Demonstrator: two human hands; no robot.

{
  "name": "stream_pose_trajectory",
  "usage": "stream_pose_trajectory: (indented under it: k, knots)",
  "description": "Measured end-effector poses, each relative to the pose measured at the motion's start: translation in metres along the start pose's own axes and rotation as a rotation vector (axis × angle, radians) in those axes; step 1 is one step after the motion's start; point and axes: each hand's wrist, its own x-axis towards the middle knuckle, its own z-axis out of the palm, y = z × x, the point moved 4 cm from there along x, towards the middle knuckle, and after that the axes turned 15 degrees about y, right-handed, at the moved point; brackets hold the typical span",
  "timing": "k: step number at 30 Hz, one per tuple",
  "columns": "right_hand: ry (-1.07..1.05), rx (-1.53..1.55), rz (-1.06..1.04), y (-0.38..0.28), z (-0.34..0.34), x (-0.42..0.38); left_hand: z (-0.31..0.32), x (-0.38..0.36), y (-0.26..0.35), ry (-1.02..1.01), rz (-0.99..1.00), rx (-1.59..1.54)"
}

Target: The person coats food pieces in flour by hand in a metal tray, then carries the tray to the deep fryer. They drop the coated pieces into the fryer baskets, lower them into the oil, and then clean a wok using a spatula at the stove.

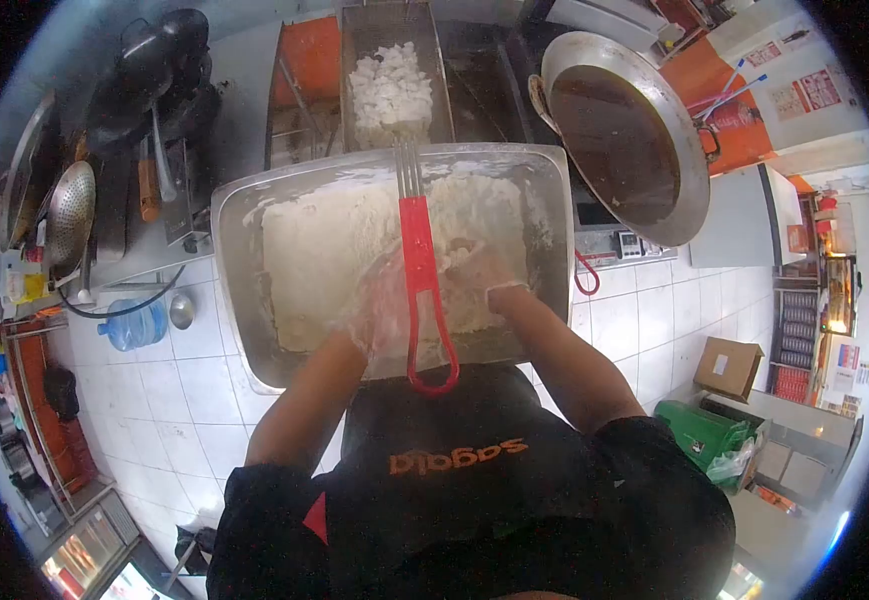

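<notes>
A wide metal tub (242, 330) of white flour-like powder (314, 240) stands in front of me. Both hands are down in it, close together near its middle. My left hand (382, 300), in a clear plastic glove, is at the powder; its fingers are blurred and partly covered by a red handle (419, 260). My right hand (479, 272) is dusted white, its fingers curled around something pale that I cannot identify. The handle belongs to a wire frying basket (444, 85) beyond the tub, holding several white-coated pieces (391, 85). It reaches across the tub towards me.
At the right, a large wok (692, 190) contains dark oil (619, 140). Dark pans (139, 85) and a perforated skimmer (71, 212) are at the left. A water bottle (136, 325), a cardboard box (727, 368) and a green crate (699, 430) stand lower down. A small timer (631, 244) sits below the wok.
</notes>
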Motion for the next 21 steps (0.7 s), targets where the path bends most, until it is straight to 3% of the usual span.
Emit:
stream_pose_trajectory:
  k: [1, 3, 5, 7, 9, 10, 12, 17, 18, 19, 20, 21]
  knots:
    - [0.018, -0.071, 0.019, -0.014, -0.010, -0.002, -0.001, -0.002, 0.000, 0.044, -0.061, -0.114]
    - [0.003, 0.050, 0.038, -0.007, -0.012, 0.014, -0.022, -0.003, -0.006, -0.014, 0.048, -0.195]
    - [-0.056, 0.437, 0.038, 0.036, -0.008, 0.055, -0.042, -0.003, 0.000, 0.049, 0.135, -0.078]
    - [0.114, 0.168, -0.395, 0.007, -0.028, 0.076, -0.056, -0.003, 0.011, 0.225, 0.197, 0.246]
    - [0.065, 0.396, -0.401, -0.048, -0.048, 0.062, -0.062, -0.006, 0.009, 0.228, 0.197, 0.247]
    - [-0.080, 0.755, -0.186, -0.096, -0.056, 0.043, -0.063, -0.007, 0.010, 0.229, 0.198, 0.249]
    - [-0.036, 0.400, -0.194, -0.144, -0.073, 0.051, -0.054, -0.011, 0.009, 0.213, 0.204, 0.236]
    - [0.042, 0.513, -0.354, -0.144, -0.053, 0.124, -0.046, -0.017, 0.000, 0.162, 0.241, 0.319]
    - [0.111, 0.121, -0.363, -0.157, -0.070, 0.100, -0.044, -0.020, 0.000, 0.175, 0.250, 0.370]
    - [0.200, 0.142, -0.502, -0.149, -0.072, 0.096, -0.044, -0.020, 0.002, 0.190, 0.264, 0.414]
    - [0.283, 0.160, -0.647, -0.137, -0.070, 0.096, -0.049, -0.013, 0.004, 0.135, 0.480, 0.677]
    - [0.295, 0.148, -0.596, -0.137, -0.074, 0.075, -0.063, -0.001, 0.002, 0.083, 0.693, 0.936]
